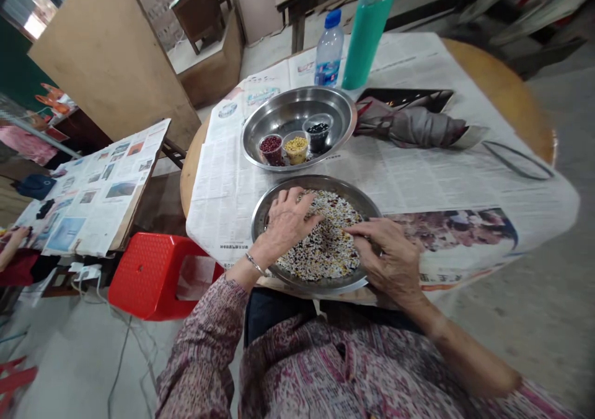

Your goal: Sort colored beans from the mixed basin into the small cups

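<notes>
A round metal tray [260,205] in front of me holds a spread of mixed white, yellow and dark grains and beans [320,245]. Over its left side lies my left hand [289,217], fingers spread and touching the mix. At the right rim my right hand [390,255] has thumb and forefinger drawn together over the mix; anything between them is too small to make out. Just beyond, a metal basin [279,109] contains three clear cups: one of dark red beans [272,150], one of yellow beans [296,147] and one of black beans [318,135].
Newspaper [223,202] covers the round table. Behind the basin stand a water bottle [329,50] and a tall green bottle [372,31]. A folded grey umbrella [418,127] lies to the right. A red stool [149,273] is at left, near another newspaper-covered table [106,183] with a person's hand [19,234].
</notes>
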`<state>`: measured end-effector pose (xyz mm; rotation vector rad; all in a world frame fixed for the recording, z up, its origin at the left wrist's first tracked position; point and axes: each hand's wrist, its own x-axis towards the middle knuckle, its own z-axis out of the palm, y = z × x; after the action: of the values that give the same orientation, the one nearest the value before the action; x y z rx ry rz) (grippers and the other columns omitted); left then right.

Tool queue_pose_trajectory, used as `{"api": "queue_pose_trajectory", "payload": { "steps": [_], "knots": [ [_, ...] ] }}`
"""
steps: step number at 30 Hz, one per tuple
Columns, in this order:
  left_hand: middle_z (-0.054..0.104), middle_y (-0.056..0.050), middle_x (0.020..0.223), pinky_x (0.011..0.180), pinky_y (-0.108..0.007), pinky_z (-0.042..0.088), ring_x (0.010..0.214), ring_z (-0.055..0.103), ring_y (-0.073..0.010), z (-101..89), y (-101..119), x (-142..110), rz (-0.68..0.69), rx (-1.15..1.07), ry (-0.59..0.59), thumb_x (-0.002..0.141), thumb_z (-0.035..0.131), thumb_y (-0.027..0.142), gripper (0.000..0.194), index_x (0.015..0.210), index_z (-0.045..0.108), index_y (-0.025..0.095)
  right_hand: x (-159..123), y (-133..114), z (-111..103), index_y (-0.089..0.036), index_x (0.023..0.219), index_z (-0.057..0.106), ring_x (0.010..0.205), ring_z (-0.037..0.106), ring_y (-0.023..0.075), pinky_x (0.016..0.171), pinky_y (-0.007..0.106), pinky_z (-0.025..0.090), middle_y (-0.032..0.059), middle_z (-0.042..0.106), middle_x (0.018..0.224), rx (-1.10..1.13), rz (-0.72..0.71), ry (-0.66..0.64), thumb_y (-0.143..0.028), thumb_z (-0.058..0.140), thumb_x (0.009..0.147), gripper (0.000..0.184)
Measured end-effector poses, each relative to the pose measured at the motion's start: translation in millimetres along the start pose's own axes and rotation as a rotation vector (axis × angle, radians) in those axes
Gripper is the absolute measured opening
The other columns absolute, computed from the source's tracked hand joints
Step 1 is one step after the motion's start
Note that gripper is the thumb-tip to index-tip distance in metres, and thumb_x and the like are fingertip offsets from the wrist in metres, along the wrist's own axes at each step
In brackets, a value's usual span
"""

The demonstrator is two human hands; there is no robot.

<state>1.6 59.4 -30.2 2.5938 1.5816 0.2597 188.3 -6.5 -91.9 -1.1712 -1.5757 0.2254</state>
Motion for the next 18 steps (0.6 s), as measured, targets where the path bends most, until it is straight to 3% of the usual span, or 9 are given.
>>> {"api": "queue_pose_trajectory", "payload": {
  "steps": [3,5,8,11,13,18],
  "knots": [
    [0.047,-0.015,0.146,0.104,-0.051,0.045,0.129,0.045,-0.0338,3.0,16,9,0.064,-0.012,-0.053,0.082,0.070,0.057,0.070,0.138,0.050,0.020,0,-2,-1,-0.025,0.092,0.070,0.086,0.069,0.0216,0.086,0.041,0.054,0.0043,0.074,0.088,0.001,0.006,0.041,-0.017,0.057,0.088,0.016],
    [0.049,-0.013,0.143,0.106,-0.050,0.043,0.128,0.046,-0.0319,6.2,25,14,0.170,-0.043,-0.105,0.079,0.072,0.059,0.073,0.137,0.051,0.022,0,-3,-2,-0.024,0.097,0.069,0.088,0.068,0.0218,0.082,0.039,0.055,0.0061,0.072,0.092,-0.001,0.030,0.066,-0.018,0.055,0.090,0.017],
    [0.056,-0.009,0.134,0.103,-0.048,0.045,0.125,0.049,-0.0296,11.9,36,14,0.314,-0.067,-0.187,0.081,0.072,0.053,0.056,0.127,0.059,0.024,1,-6,-2,-0.024,0.099,0.067,0.088,0.067,0.0220,0.082,0.039,0.054,0.0073,0.070,0.093,-0.019,0.071,0.086,-0.021,0.051,0.093,0.017],
    [0.063,-0.006,0.122,0.098,-0.042,0.048,0.117,0.055,-0.0252,14.4,38,5,0.428,-0.070,-0.268,0.089,0.063,0.033,0.026,0.113,0.065,0.023,3,-7,-2,-0.023,0.097,0.066,0.087,0.066,0.0217,0.081,0.039,0.053,0.0071,0.069,0.091,-0.036,0.063,0.090,-0.022,0.050,0.094,0.015],
    [0.066,-0.005,0.114,0.096,-0.038,0.049,0.110,0.058,-0.0221,11.5,33,-6,0.461,-0.066,-0.281,0.092,0.056,0.021,0.018,0.105,0.067,0.023,4,-8,-3,-0.023,0.097,0.066,0.085,0.066,0.0212,0.081,0.038,0.053,0.0069,0.070,0.090,-0.032,0.039,0.090,-0.021,0.052,0.094,0.015],
    [0.066,-0.005,0.106,0.092,-0.038,0.051,0.103,0.060,-0.0217,-6.0,7,-45,0.276,-0.044,-0.164,0.091,0.052,0.012,0.020,0.100,0.067,0.021,3,-7,-3,-0.023,0.097,0.067,0.086,0.067,0.0214,0.079,0.037,0.054,0.0066,0.070,0.090,-0.022,0.022,0.069,-0.019,0.054,0.092,0.015]
  ]
}}
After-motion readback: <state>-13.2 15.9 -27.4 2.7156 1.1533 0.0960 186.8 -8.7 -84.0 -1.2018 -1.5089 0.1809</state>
